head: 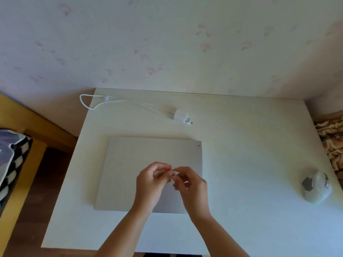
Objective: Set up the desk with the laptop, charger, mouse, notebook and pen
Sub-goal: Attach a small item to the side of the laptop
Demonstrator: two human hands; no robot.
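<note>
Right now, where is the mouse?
In the head view, the mouse sits on the desk near its right edge, far right of the closed laptop and both hands.

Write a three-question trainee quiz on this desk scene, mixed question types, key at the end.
1. True or false: the laptop lies shut on the desk.
2. Which item lies nearest the desk's right edge? A charger B mouse C laptop
3. Fill in: the left hand and right hand meet above the ____.

Key: 1 true. 2 B. 3 laptop; their fingers pinch something small and white, too small to identify.
</note>
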